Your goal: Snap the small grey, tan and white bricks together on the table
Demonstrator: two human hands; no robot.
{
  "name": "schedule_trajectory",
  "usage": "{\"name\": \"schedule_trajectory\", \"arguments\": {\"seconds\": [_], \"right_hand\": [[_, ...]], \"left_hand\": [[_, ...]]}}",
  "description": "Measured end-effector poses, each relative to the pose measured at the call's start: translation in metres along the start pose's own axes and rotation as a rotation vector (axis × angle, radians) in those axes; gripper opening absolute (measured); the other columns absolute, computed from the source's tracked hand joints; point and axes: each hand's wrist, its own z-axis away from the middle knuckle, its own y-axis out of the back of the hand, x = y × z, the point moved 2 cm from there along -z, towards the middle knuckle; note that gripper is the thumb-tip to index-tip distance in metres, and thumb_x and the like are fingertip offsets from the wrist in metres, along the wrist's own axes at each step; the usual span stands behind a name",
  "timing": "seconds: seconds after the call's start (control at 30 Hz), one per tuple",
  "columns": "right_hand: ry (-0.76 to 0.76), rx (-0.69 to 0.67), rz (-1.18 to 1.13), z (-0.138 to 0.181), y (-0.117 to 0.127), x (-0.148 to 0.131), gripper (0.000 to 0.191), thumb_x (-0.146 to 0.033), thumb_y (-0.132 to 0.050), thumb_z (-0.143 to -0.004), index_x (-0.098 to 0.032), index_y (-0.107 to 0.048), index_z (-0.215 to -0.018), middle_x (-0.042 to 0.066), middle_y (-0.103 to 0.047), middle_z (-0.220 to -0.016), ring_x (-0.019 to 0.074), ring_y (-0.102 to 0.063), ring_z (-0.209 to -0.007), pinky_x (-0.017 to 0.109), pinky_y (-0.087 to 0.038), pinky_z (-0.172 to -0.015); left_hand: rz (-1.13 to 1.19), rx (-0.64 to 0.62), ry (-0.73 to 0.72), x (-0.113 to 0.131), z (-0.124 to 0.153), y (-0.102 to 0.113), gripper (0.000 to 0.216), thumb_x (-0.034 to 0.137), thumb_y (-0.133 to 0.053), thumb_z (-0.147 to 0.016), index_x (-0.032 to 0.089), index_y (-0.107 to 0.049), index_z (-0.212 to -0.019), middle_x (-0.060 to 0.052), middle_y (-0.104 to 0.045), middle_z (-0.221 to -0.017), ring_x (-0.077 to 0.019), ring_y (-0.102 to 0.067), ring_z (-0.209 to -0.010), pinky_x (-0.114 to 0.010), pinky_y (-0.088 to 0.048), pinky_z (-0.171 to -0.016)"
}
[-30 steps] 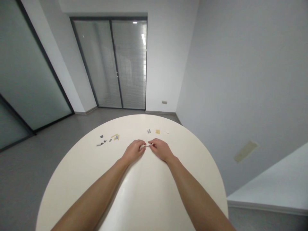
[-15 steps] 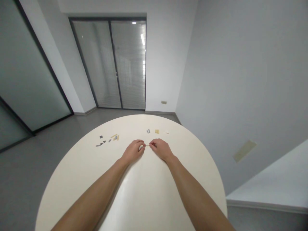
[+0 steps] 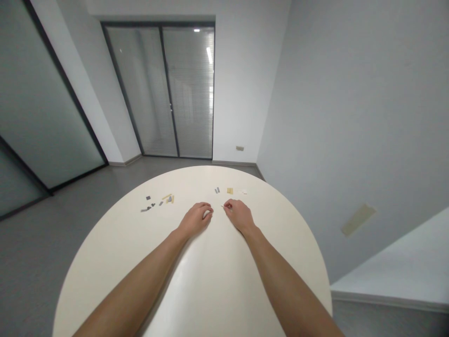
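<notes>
A small, thin pale piece [image 3: 222,206] pokes out from the fingertips of my right hand [image 3: 239,215], which is closed in a pinch just above the table. Across a short gap, my left hand [image 3: 195,219] rests on the table with thumb and forefinger curled together. Whatever its fingertips may hold is too small to make out. Beyond my hands lie two small grey strips [image 3: 217,190], a yellow block [image 3: 230,191] and some flat white pieces [image 3: 243,191].
On the round white table [image 3: 210,281], a loose group of small yellow pieces [image 3: 167,196] and grey pieces [image 3: 161,203] lies left of my hands. Dark pieces [image 3: 148,208] and a dark square [image 3: 148,198] sit farther left. A wall [image 3: 351,117] stands to the right.
My right hand has moved slightly right and away from the left, with the thin piece in its fingertips. Earlier the piece spanned both hands. The left hand has hardly moved.
</notes>
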Motion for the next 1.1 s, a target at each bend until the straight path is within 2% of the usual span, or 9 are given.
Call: {"name": "schedule_trajectory", "arguments": {"seconds": [0.3, 0.43, 0.67, 0.9, 1.1], "right_hand": [[-0.118, 0.062, 0.044, -0.003, 0.003, 0.020, 0.011, -0.027, -0.061, -0.088, -0.025, -0.070, -0.093, 0.004, -0.071, -0.089, 0.0183, -0.064, -0.086, 0.026, -0.044, -0.070], [-0.197, 0.135, 0.037, -0.003, 0.006, 0.032, 0.014, -0.031, -0.060, -0.089, -0.024, -0.068, -0.097, 0.005, -0.071, -0.095, 0.0191, -0.065, -0.087, 0.028, -0.045, -0.072], [-0.359, 0.142, -0.030, -0.009, 0.012, 0.047, 0.018, -0.033, -0.058, -0.089, -0.024, -0.066, -0.102, 0.006, -0.071, -0.103, 0.0209, -0.065, -0.091, 0.031, -0.046, -0.075], [-0.507, 0.185, -0.041, -0.020, 0.019, 0.053, 0.025, -0.037, -0.056, -0.089, -0.025, -0.065, -0.109, 0.008, -0.070, -0.104, 0.0240, -0.065, -0.092, 0.033, -0.046, -0.075], [-0.537, 0.190, 0.014, -0.034, 0.021, 0.054, 0.028, -0.037, -0.053, -0.092, -0.023, -0.063, -0.114, 0.011, -0.068, -0.109, 0.0248, -0.064, -0.097, 0.035, -0.045, -0.082]], "left_hand": [[-0.004, -0.009, -0.006, 0.002, -0.001, 0.002, 0.024, 0.027, -0.050, -0.088, 0.021, -0.071, -0.100, -0.008, -0.066, -0.116, -0.0236, -0.058, -0.112, -0.039, -0.044, -0.102], [0.004, -0.003, -0.010, 0.004, 0.000, 0.002, 0.024, 0.027, -0.050, -0.089, 0.021, -0.071, -0.100, -0.008, -0.066, -0.115, -0.0237, -0.058, -0.111, -0.039, -0.045, -0.101], [-0.012, 0.007, -0.017, 0.005, 0.000, 0.000, 0.023, 0.027, -0.051, -0.089, 0.023, -0.071, -0.100, -0.007, -0.067, -0.114, -0.0235, -0.058, -0.111, -0.039, -0.046, -0.100], [-0.016, 0.010, -0.019, 0.010, 0.000, 0.000, 0.022, 0.026, -0.050, -0.090, 0.023, -0.070, -0.099, -0.007, -0.067, -0.114, -0.0241, -0.058, -0.111, -0.040, -0.045, -0.100], [-0.031, 0.007, -0.018, 0.014, 0.002, 0.000, 0.023, 0.024, -0.049, -0.091, 0.022, -0.070, -0.100, -0.007, -0.067, -0.114, -0.0235, -0.057, -0.111, -0.038, -0.045, -0.099]]}}
